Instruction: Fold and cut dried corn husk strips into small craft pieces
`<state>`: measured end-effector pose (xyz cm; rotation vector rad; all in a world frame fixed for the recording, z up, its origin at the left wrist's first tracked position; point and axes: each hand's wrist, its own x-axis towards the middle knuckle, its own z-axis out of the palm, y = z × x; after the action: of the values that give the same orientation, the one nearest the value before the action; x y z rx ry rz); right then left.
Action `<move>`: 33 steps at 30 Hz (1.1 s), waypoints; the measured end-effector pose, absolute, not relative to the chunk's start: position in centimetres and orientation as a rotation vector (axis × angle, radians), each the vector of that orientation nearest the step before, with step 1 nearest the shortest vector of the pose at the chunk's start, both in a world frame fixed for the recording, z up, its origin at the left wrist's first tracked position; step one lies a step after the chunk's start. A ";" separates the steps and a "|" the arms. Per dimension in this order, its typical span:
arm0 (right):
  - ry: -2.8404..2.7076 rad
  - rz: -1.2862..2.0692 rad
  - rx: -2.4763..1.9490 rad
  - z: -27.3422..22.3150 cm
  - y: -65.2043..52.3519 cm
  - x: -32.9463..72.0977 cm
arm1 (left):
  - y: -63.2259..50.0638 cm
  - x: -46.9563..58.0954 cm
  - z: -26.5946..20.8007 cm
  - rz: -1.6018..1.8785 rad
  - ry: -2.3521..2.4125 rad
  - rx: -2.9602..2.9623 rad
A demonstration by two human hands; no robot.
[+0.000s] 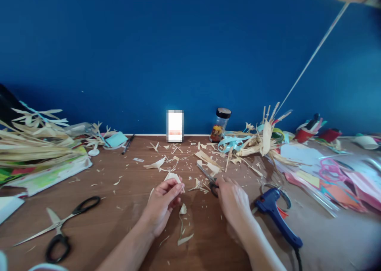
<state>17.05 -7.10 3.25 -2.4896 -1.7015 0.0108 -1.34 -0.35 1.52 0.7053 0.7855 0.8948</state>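
Left hand: grip closed, thumb against fingers, pinching a pale husk piece at the centre of the desk, near side. Right hand: fingers bent down, touching the black handle of the small scissors, whose blades point away to the left; whether this grip is closed around the handle cannot be told.

Desk: brown, wood-grained, set against a plain deep-blue wall. Husk scraps, dry, papery, cream, curled or splintered, strewn beyond and between the hands.

Left side: large scissors, metal, black loop handles, blades spread; farther back, a heap of long fibrous husk strips.

Right side: glue gun, blue, lying near the right forearm; pink and pale sheets, partly blurred; red cup holding pens.

By the wall: clear cylindrical jar, black lid; light-blue ribbon, looped, beside it.
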 end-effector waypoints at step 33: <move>-1.069 1.551 -1.137 2.9 -7.5 12.9 | 1.1 -2.3 0.9 1.041 0.662 0.428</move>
<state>12.94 -7.49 2.87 -1.1373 -1.0685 1.5508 -2.30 1.12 0.88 0.4283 0.6618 1.0413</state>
